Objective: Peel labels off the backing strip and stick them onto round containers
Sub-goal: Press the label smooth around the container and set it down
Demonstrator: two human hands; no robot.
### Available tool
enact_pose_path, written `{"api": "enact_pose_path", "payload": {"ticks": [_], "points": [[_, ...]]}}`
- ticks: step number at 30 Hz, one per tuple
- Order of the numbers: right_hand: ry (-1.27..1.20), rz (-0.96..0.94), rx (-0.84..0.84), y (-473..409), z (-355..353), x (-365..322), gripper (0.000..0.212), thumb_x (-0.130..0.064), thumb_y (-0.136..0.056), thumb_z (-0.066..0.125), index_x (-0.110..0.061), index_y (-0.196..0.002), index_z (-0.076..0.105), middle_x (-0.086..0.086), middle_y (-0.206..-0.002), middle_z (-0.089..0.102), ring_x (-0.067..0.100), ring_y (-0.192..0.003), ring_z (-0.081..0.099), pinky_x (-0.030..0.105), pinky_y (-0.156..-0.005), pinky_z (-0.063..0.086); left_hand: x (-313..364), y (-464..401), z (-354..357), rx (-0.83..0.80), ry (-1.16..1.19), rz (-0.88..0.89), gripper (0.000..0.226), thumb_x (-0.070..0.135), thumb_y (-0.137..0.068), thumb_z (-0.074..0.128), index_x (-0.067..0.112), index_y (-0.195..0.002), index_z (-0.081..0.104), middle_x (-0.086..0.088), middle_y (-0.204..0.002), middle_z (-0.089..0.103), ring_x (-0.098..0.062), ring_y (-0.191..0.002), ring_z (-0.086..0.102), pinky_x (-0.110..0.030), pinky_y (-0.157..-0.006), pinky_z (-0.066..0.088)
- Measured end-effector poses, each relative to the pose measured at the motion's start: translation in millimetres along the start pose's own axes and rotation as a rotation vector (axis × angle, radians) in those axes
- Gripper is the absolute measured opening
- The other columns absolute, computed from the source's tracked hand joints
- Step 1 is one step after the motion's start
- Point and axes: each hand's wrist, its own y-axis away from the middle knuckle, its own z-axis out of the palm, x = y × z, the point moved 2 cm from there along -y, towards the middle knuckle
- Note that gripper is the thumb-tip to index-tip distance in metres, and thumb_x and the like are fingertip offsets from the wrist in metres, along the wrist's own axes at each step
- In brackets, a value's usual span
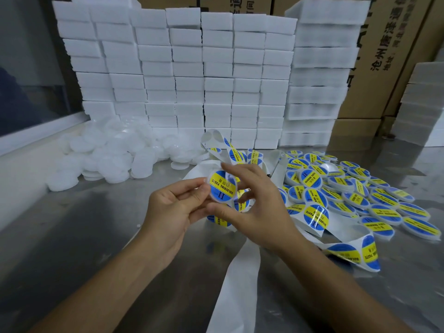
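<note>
My left hand (pixel 173 207) pinches a round white container (pixel 223 186) by its edge, tilted up toward me, with a blue and yellow "soldering paste" label on its face. My right hand (pixel 254 207) is at the container's right side, index finger over its top edge and thumb below it; the other fingers are spread. The white backing strip (pixel 236 280) trails under both hands toward me and loops back behind them, still carrying round labels (pixel 236 156). Another stretch of strip with labels (pixel 355 252) lies at the right.
A heap of plain white containers (pixel 108 155) lies at the back left on the steel table (pixel 72 248). Several labelled containers (pixel 348 191) are piled at the right. Stacked white foam blocks (pixel 187 75) and cardboard boxes (pixel 384 56) wall off the back.
</note>
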Motion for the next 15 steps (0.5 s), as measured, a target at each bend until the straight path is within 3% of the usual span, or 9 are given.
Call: {"api": "enact_pose_path", "payload": {"ticks": [5, 9, 10, 12, 15], "points": [[0.106, -0.078, 0.013, -2.4, -6.1, 0.0, 0.058, -0.04, -0.074, 0.082, -0.018, -0.126, 0.065, -0.008, -0.112, 0.065, 0.0, -0.099, 0.056, 0.014, -0.085, 0.042, 0.1, 2.5, 3.7, -0.011, -0.047, 0.042, 0.017, 0.02, -0.068, 0.072, 0.011, -0.082, 0.076, -0.018, -0.082, 0.075, -0.024, -0.074, 0.074, -0.025, -0.064, 0.058], [0.137, 0.059, 0.091, -10.7, -25.6, 13.8, 0.055, -0.053, -0.076, 0.072, -0.027, -0.124, 0.065, -0.014, -0.113, 0.066, -0.002, -0.096, 0.058, 0.014, -0.08, 0.043, -3.2, 0.5, 1.9, 0.059, -0.285, 0.167, 0.003, 0.017, -0.077, 0.076, 0.018, -0.074, 0.076, 0.0, -0.063, 0.07, -0.01, -0.056, 0.064, -0.018, -0.057, 0.053], [0.171, 0.102, 0.129, -12.4, -33.6, 20.6, 0.053, -0.054, -0.077, 0.07, -0.028, -0.124, 0.065, -0.015, -0.112, 0.066, -0.002, -0.096, 0.058, 0.015, -0.08, 0.044, -5.8, -1.3, -0.8, 0.092, -0.381, 0.199, 0.008, 0.015, -0.078, 0.077, 0.021, -0.074, 0.074, 0.005, -0.06, 0.067, -0.007, -0.054, 0.059, -0.017, -0.055, 0.051], [0.29, 0.19, 0.189, -14.3, -50.0, 36.4, 0.047, -0.051, -0.08, 0.071, -0.026, -0.12, 0.066, -0.012, -0.109, 0.066, 0.003, -0.097, 0.059, 0.024, -0.082, 0.048, -10.5, -3.7, -5.0, 0.133, -0.534, 0.213, 0.014, 0.02, -0.074, 0.081, 0.029, -0.075, 0.072, 0.008, -0.066, 0.064, -0.006, -0.055, 0.057, -0.016, -0.055, 0.048], [0.482, 0.333, 0.261, -13.8, -72.2, 62.4, 0.035, -0.043, -0.082, 0.075, -0.021, -0.109, 0.069, -0.001, -0.108, 0.065, 0.017, -0.102, 0.06, 0.035, -0.077, 0.048, -19.8, -4.7, -8.3, 0.125, -0.677, 0.139, 0.035, 0.034, -0.065, 0.086, 0.037, -0.092, 0.065, 0.008, -0.09, 0.064, -0.011, -0.068, 0.064, -0.025, -0.064, 0.053]]}}
